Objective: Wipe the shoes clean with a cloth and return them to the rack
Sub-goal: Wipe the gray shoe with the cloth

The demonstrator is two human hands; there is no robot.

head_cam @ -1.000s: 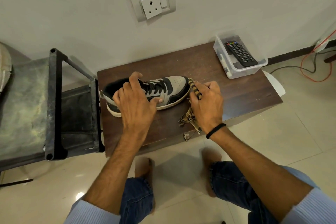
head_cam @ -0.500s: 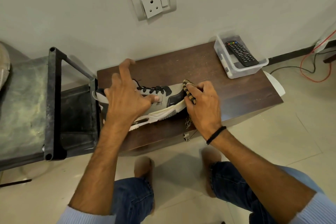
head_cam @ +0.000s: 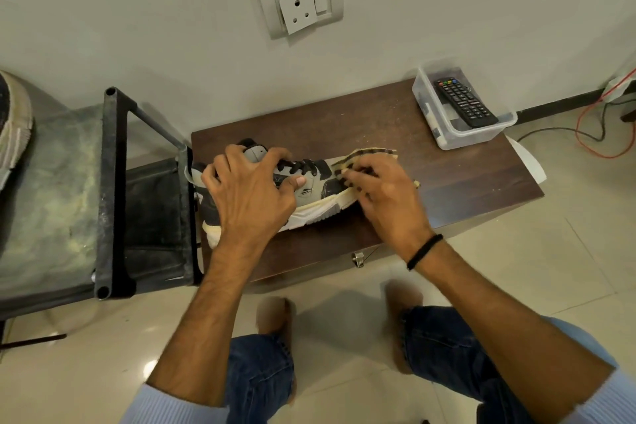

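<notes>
Standing at the left, the dark metal rack (head_cam: 110, 182) sits right against the brown table (head_cam: 447, 182). On the table's left half lies the grey-and-black shoe (head_cam: 311, 194), tipped on its side with the sole toward the near edge. Left hand (head_cam: 251, 196) grips it at the collar, fingers curled over the top, thumb on the side panel. Right hand (head_cam: 389, 196) holds the striped cloth (head_cam: 364, 155) on the toe, fingers bent round the fabric. Far right corner: a clear box (head_cam: 478, 138), with a remote (head_cam: 464, 103) inside.

- No word, brand or number can be read.
- The grey and black lace-up sneaker (head_cam: 311, 198) bears a small side emblem, too blurred to read.
- The markings on the buttons of the black remote control (head_cam: 466, 103), which lies in the clear plastic tub (head_cam: 426, 105), are too small to read.
</notes>
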